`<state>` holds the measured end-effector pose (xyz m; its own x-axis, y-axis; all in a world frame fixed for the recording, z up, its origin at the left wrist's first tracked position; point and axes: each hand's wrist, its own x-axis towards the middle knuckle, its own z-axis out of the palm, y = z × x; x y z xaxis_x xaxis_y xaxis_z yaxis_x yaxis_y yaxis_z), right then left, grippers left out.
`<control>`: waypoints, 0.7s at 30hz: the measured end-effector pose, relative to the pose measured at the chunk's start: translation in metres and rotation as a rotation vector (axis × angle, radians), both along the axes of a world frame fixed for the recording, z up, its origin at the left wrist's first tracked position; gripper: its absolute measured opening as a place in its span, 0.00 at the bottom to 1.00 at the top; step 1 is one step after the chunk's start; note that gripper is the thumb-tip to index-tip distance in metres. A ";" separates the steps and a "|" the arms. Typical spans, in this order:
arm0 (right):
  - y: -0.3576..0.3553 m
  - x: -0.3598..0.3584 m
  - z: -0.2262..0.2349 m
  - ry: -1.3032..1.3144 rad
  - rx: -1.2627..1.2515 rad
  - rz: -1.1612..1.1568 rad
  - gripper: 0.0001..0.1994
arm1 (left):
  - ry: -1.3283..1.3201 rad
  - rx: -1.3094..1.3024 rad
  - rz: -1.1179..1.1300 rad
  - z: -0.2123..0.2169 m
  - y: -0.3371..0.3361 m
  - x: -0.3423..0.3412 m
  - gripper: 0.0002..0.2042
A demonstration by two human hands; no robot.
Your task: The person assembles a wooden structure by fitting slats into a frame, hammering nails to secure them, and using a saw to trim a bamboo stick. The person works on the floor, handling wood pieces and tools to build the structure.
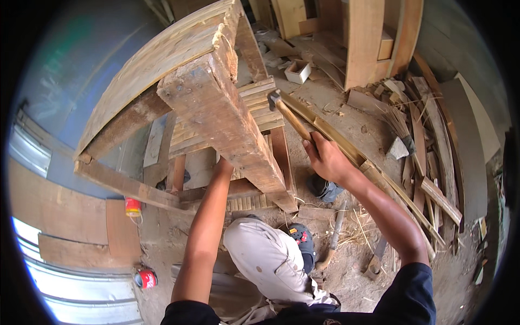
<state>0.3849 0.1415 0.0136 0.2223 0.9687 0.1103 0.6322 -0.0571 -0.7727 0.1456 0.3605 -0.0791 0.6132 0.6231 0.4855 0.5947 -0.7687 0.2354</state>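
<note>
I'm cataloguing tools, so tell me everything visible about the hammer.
The hammer has a dark, metal-looking head and a light-brown, wooden-looking handle. The right hand grips its lower end; from there it slants up and leftward in the picture, the head appearing beside the slatted wooden frame. Whether they touch is unclear.

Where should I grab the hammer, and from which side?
Probably best by the lower part of the wooden handle, coming from the lower right, where the right hand grips it. The hammer slants with its head at the upper left, so that slim, straight end lies nearest the person and away from the head.
</note>
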 end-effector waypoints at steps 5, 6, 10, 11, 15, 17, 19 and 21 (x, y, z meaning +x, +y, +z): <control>0.011 0.020 0.000 0.086 0.036 0.027 0.17 | -0.249 -0.236 -0.052 -0.005 0.002 0.001 0.24; 0.013 0.021 -0.003 0.084 0.077 0.017 0.16 | -0.270 -0.272 -0.061 -0.006 0.002 0.001 0.24; 0.016 0.024 -0.007 -0.075 0.090 0.092 0.16 | 0.037 -0.035 0.133 -0.009 0.005 0.005 0.24; 0.016 0.023 -0.007 -0.080 0.073 0.082 0.16 | 0.256 0.169 0.262 -0.007 0.006 0.005 0.24; 0.013 0.020 -0.001 0.003 0.128 0.042 0.15 | 0.030 0.372 0.034 0.016 0.002 -0.006 0.26; 0.008 0.020 -0.001 -0.012 0.099 0.047 0.15 | -0.323 -0.569 -0.160 0.040 -0.018 -0.021 0.27; 0.001 0.019 -0.004 -0.012 0.066 0.070 0.16 | -0.682 -0.631 0.012 0.066 -0.061 -0.026 0.22; -0.004 0.016 -0.011 -0.013 -0.001 0.052 0.16 | -0.950 -0.350 -0.097 0.099 -0.113 -0.020 0.20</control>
<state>0.4007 0.1371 0.0028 0.1699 0.9791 0.1114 0.6440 -0.0247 -0.7647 0.1260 0.2476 0.0195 0.1243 0.7918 0.5980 -0.0165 -0.6010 0.7991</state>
